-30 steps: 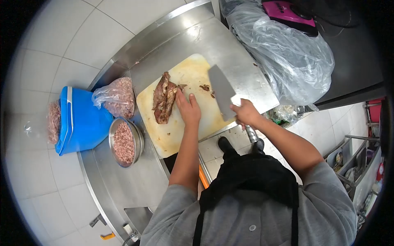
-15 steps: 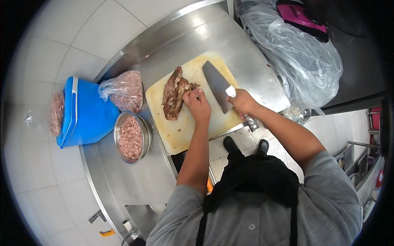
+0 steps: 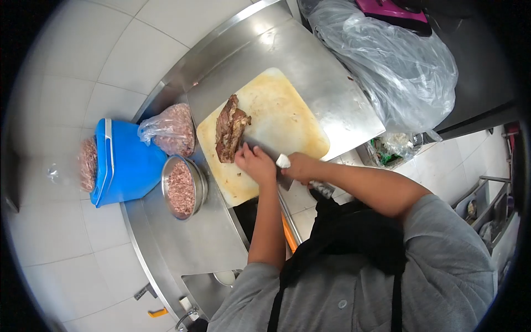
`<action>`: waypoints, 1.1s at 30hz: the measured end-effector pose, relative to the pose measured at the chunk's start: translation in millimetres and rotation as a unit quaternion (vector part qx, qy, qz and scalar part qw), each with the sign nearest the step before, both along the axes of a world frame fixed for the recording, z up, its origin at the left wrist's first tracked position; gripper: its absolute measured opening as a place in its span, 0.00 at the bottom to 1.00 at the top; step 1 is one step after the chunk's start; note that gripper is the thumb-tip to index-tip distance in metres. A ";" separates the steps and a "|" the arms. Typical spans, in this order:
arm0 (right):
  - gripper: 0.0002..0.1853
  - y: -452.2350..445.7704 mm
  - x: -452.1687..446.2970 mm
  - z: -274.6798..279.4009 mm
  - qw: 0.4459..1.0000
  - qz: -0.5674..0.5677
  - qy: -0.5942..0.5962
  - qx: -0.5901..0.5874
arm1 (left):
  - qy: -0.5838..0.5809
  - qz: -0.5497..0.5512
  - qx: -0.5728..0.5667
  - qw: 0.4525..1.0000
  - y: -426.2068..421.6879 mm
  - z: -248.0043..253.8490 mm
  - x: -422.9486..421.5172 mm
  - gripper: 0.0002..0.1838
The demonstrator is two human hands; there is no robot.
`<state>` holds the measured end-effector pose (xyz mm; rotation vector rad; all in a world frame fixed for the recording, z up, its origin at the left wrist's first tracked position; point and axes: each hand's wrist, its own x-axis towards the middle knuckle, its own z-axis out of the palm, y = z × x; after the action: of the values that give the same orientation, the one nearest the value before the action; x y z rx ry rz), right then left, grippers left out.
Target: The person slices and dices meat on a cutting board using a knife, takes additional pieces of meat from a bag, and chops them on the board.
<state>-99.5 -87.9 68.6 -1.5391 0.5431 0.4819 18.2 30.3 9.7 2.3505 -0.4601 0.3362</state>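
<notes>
A dark, cooked-looking piece of meat (image 3: pixel 228 131) lies on the left part of a yellowed white cutting board (image 3: pixel 282 105). My left hand (image 3: pixel 258 166) has its bent fingers on the meat's lower right edge, holding it. Closed around a large knife (image 3: pixel 267 146), my right hand (image 3: pixel 303 167) grips it where the blade meets the handle. The wide blade slants over the board toward the meat, its tip close to the meat's right side. My left hand hides part of the blade. The handle's end sticks out below my right hand.
Ground meat fills a steel bowl (image 3: pixel 206 191) on the steel counter (image 3: pixel 210 243). Beside it are a bag of ground meat (image 3: pixel 176 130) and a blue container (image 3: pixel 130 160). A large clear plastic bag (image 3: pixel 387 72) lies at upper right. A sink (image 3: pixel 202 290) is at lower left.
The knife has moved left and down, from the board's middle to beside the meat. My left hand has shifted down and left along the meat's edge. The whole view has shifted slightly.
</notes>
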 end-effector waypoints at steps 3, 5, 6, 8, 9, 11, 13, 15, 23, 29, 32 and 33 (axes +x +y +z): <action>0.20 23.9 3.3 -8.1 0.994 0.066 -0.086 -0.028 | -0.017 0.016 0.064 0.998 29.7 2.8 1.6 0.23; 0.18 38.0 15.7 -13.7 0.987 0.116 -0.093 -0.068 | -0.090 0.069 0.046 0.993 48.8 -10.9 12.3 0.21; 0.18 45.5 21.8 -15.0 0.990 0.121 -0.066 -0.044 | -0.098 0.073 0.051 0.991 55.4 -10.5 15.4 0.21; 0.18 58.3 39.0 -36.1 0.985 0.148 -0.074 -0.051 | -0.025 0.095 -0.025 0.995 63.5 -7.7 15.6 0.21; 0.18 59.0 37.0 -29.4 0.981 0.170 -0.070 -0.061 | -0.054 0.114 -0.041 0.991 63.5 -7.3 11.6 0.20; 0.17 54.5 16.3 -21.0 0.968 0.165 -0.152 -0.113 | -0.024 0.125 -0.111 0.986 67.0 -3.4 3.7 0.19; 0.16 35.6 -22.8 13.5 0.941 0.135 -0.232 -0.204 | -0.014 0.158 -0.185 0.970 40.7 12.5 -16.3 0.18; 0.16 18.7 -66.6 47.6 0.938 0.095 -0.212 -0.257 | 0.034 0.139 -0.258 0.955 6.7 37.3 -39.3 0.18; 0.12 -90.9 -243.1 121.5 0.917 -0.005 -0.099 -0.387 | 0.657 -0.065 -0.667 0.346 -122.7 48.1 -136.9 0.08; 0.15 -136.2 -365.3 116.0 0.881 -0.284 0.020 -0.379 | 0.831 0.021 -0.362 0.421 -210.3 -64.1 -262.0 0.32; 0.15 -138.7 -415.0 98.5 0.843 -0.385 0.014 -0.375 | 0.833 -0.092 -0.329 0.434 -274.9 -92.4 -262.8 0.43; 0.16 -137.3 -429.2 100.7 0.835 -0.401 0.046 -0.375 | 0.831 -0.074 -0.237 0.498 -279.9 -63.3 -267.0 0.44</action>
<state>-528.7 -225.3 169.3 -1.8188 1.4964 -0.3730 -248.8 -249.6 -53.7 1.0987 0.3990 -1.5969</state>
